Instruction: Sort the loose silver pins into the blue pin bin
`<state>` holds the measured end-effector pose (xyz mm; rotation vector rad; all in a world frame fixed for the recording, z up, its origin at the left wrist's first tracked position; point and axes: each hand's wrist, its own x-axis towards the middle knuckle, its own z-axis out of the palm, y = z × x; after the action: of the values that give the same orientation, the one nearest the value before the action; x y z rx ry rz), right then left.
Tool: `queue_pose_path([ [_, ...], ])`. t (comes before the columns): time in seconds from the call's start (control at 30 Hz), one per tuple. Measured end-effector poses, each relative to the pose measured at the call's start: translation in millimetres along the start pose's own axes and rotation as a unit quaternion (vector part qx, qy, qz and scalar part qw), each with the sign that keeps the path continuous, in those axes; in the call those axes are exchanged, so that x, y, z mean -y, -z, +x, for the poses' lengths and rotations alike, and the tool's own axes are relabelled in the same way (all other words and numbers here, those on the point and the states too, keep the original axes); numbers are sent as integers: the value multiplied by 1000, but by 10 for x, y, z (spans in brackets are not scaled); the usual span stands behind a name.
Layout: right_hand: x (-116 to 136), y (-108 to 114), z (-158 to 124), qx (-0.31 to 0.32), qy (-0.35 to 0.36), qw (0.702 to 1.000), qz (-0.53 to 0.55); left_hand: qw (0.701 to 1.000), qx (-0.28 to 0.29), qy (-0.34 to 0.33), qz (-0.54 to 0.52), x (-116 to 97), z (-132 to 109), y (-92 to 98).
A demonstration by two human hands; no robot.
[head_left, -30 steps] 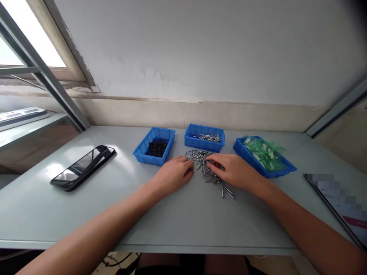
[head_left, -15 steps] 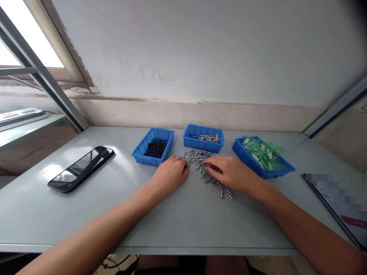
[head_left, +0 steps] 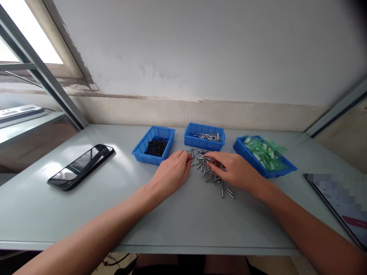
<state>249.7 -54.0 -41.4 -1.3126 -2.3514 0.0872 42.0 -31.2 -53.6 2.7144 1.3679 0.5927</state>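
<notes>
A loose pile of thin silver metal pins (head_left: 212, 176), which look like blind rivets, lies on the grey table. At its left edge rests my left hand (head_left: 172, 168), palm down, fingers curled together. Its fingertips touch the nearest pins, and what they hold, if anything, is hidden. Over the right side of the pile is my right hand (head_left: 233, 168), a ring on one finger. Its thumb and forefinger are apart, with pins showing beneath and between them. Just behind the pile, a blue bin (head_left: 204, 143) contains similar silver pins.
Left of the pile, another blue bin (head_left: 138, 153) contains black screws (head_left: 156, 147). A third blue bin (head_left: 249, 157) at right carries green plastic packets (head_left: 268, 154). A black phone (head_left: 82, 167) lies at left, a tablet-like screen (head_left: 341, 206) at right. Metal posts flank the table.
My left hand has moved slightly right and away from me, its fingertips now at the pins. The right hand's thumb and forefinger have shifted slightly over the pile.
</notes>
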Motion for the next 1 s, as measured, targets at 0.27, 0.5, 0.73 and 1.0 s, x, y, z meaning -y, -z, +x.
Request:
queue_pose_path([
  [0.27, -29, -1, 10, -13, 23, 1000, -5, 994, -20, -32, -101, -57, -13, 49],
  [0.5, 39, 3, -15, -13, 68, 997, 22, 991, 14, -66, -117, -90, -25, 72],
  [0.73, 32, 23, -30, -64, 81, 994, 33, 989, 12, -74, -130, -77, -8, 64],
  [1.0, 4, 10, -22, -47, 84, 995, 11, 985, -17, -57, -163, -59, 8, 72],
])
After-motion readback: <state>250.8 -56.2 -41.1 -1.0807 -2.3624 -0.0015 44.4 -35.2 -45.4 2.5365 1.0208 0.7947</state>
